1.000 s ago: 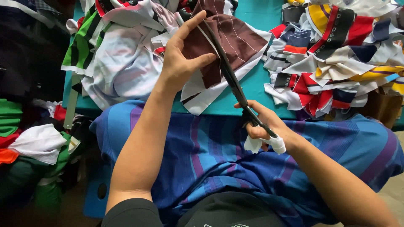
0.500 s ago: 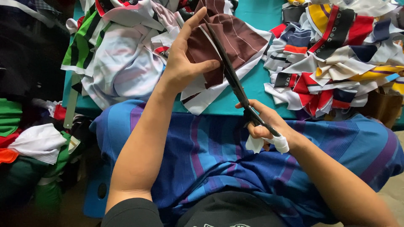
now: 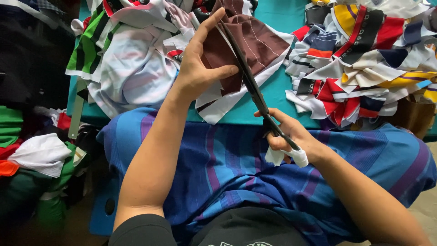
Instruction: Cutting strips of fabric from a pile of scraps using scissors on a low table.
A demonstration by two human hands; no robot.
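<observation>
My left hand (image 3: 198, 64) grips a maroon pinstriped piece of fabric (image 3: 257, 38) with white edges, held over the teal table (image 3: 282, 98). My right hand (image 3: 289, 136) is closed around the handles of long black scissors (image 3: 248, 77), whose blades run up along the maroon fabric beside my left thumb. White tape or cloth is wrapped around a finger of my right hand. A blue and purple striped cloth (image 3: 236, 168) lies across my lap below both hands.
A heap of white, green and black garments (image 3: 123, 59) lies at the table's left. A pile of cut multicoloured fabric scraps (image 3: 364, 59) sits on the right. More green, white and orange clothes (image 3: 32, 155) lie low on the left.
The scissors have advanced slightly further up along the maroon fabric, and my left hand has shifted its hold a little. The piles have not moved.
</observation>
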